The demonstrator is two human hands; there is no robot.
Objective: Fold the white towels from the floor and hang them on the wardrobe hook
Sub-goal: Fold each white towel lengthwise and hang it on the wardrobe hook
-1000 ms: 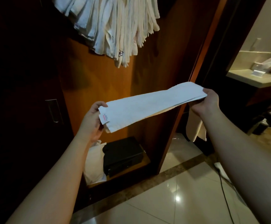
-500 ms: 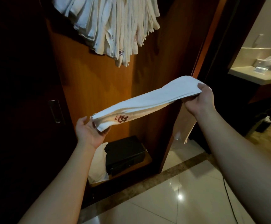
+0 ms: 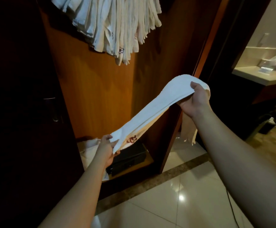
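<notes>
Folded white towel stretched taut, slanting below hung towels.

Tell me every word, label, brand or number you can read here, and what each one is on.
None; no readable text shows.
Folded white towel stretched between left hand and right hand: a red embroidered flower-like emblem, no letters.
Bundle of white towels hanging in the wooden wardrobe: a small purple embroidered emblem, no letters.
Black box on the wardrobe floor: too dark to tell.

A long folded white cotton towel stretches slantwise between the lower left hand and higher right hand, before an orange-brown wooden wardrobe.
</notes>
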